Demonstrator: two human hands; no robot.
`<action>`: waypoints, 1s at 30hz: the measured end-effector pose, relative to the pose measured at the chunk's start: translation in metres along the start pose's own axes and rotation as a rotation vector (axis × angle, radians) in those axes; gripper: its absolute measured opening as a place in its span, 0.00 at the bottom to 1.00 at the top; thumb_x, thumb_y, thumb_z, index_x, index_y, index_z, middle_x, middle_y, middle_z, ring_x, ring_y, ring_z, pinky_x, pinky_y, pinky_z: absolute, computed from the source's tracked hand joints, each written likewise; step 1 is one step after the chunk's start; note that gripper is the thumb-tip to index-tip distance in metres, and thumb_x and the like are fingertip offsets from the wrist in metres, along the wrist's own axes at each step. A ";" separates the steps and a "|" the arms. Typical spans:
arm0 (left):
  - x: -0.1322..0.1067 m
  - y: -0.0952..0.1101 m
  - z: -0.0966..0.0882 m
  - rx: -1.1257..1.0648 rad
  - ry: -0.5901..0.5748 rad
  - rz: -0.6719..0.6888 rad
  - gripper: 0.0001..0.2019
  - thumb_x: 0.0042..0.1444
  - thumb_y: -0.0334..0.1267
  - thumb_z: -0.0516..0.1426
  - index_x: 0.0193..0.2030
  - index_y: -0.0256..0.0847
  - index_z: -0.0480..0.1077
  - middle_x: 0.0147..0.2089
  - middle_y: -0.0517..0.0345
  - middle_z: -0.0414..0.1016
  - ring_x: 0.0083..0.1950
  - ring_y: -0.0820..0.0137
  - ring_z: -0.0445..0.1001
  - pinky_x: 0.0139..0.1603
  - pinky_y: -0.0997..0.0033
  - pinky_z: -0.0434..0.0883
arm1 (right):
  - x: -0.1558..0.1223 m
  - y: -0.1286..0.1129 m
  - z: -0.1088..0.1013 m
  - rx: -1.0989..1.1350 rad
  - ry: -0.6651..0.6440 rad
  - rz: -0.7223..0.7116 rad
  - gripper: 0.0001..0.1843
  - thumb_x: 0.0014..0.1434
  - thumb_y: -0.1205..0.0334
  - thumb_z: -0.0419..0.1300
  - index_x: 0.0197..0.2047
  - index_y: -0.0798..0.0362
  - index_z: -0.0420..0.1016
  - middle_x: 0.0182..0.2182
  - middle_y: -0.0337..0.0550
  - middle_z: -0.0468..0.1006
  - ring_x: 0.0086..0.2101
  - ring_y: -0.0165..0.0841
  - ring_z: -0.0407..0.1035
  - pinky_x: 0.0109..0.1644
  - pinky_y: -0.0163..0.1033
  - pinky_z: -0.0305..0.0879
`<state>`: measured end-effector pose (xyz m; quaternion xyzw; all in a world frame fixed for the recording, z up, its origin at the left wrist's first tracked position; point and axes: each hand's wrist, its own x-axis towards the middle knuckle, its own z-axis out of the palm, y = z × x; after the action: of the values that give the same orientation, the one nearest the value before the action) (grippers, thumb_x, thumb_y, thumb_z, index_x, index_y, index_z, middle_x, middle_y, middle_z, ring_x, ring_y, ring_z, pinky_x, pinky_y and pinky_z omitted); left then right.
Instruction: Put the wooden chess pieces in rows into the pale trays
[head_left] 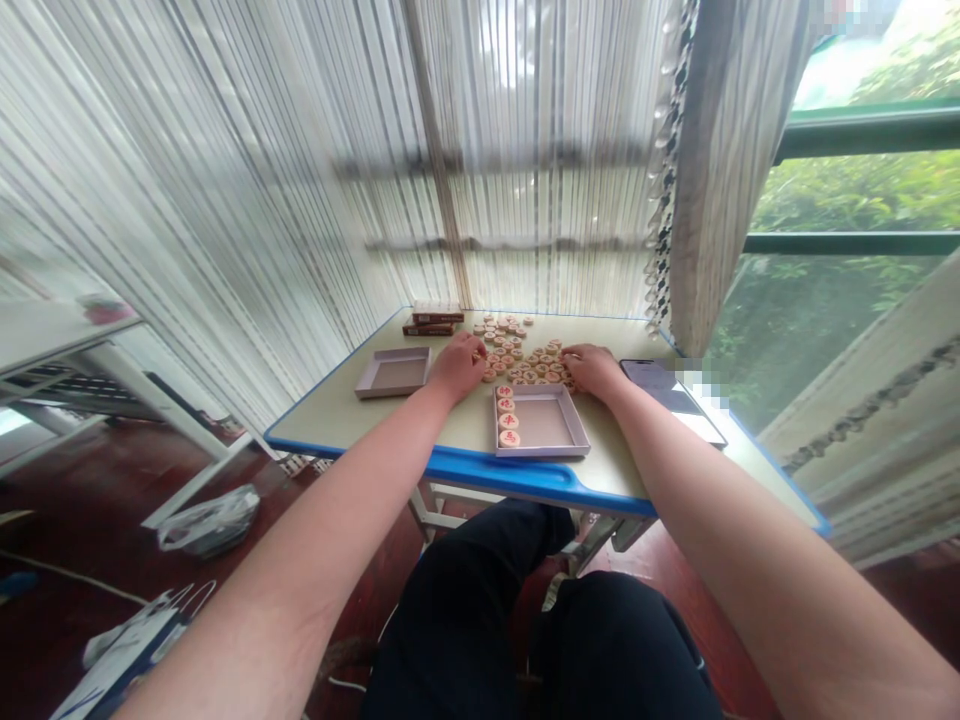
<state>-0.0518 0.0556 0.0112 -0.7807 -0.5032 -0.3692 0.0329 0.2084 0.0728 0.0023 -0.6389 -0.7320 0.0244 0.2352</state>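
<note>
Striped sheer curtain (555,150) hung behind everything. Pale table (345,410) with blue edging stood in front, the work on its middle. Shallow open near tray (544,420) sat at the near edge; left tray (397,372), bare inside, lay by the left forearm. Flat glossy device (660,385), phone or tablet, lay right of the hands. Two small boxes (438,316) were stacked at the far left.

Left hand (459,362) was curled, fingers drawn in at the left side of the xiangqi piece pile (546,360); couldn't tell if it gripped a piece. Right hand (594,368) was bent over the pile's right side, fingers partly hidden; couldn't tell about a grip there either. Pile lay between the hands, just beyond the near tray, with a loose scatter trailing to the far side.

Smallest: four red-marked pieces (508,421) stood in one column along the near tray's left wall, characters up.

Judgement on handling: working the pile well called for low, light fingertips, spreading overlapped pieces so markings could be read, then pinching one by its rim. Wrists were best kept above the near tray's far wall, since a bump could upset the column.
</note>
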 end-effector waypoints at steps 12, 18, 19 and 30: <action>0.000 0.003 -0.002 0.014 -0.003 0.008 0.06 0.47 0.27 0.52 0.30 0.38 0.69 0.37 0.54 0.69 0.38 0.69 0.69 0.42 0.68 0.69 | 0.001 0.004 -0.004 0.013 0.121 0.112 0.23 0.53 0.68 0.51 0.52 0.58 0.73 0.48 0.55 0.74 0.49 0.41 0.66 0.55 0.41 0.58; 0.000 0.001 -0.001 0.039 -0.012 -0.013 0.07 0.48 0.28 0.52 0.31 0.38 0.70 0.38 0.54 0.69 0.37 0.69 0.70 0.43 0.68 0.69 | 0.002 0.006 -0.004 0.055 0.123 0.123 0.23 0.51 0.68 0.53 0.50 0.58 0.75 0.47 0.54 0.75 0.48 0.41 0.68 0.53 0.41 0.60; 0.000 0.001 -0.001 0.040 -0.012 -0.012 0.07 0.49 0.28 0.52 0.31 0.38 0.70 0.38 0.54 0.70 0.37 0.69 0.70 0.43 0.68 0.69 | 0.002 0.006 -0.004 0.059 0.124 0.124 0.23 0.50 0.68 0.53 0.50 0.58 0.75 0.47 0.54 0.75 0.47 0.41 0.68 0.53 0.40 0.60; 0.000 0.000 0.000 0.054 -0.012 0.000 0.07 0.49 0.27 0.52 0.32 0.38 0.70 0.38 0.53 0.70 0.37 0.69 0.70 0.42 0.68 0.69 | -0.006 -0.007 -0.016 0.222 0.088 0.045 0.17 0.45 0.70 0.53 0.34 0.53 0.81 0.43 0.47 0.76 0.43 0.38 0.69 0.49 0.38 0.63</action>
<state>-0.0522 0.0557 0.0114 -0.7817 -0.5131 -0.3508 0.0509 0.2079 0.0615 0.0166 -0.6256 -0.6992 0.0826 0.3360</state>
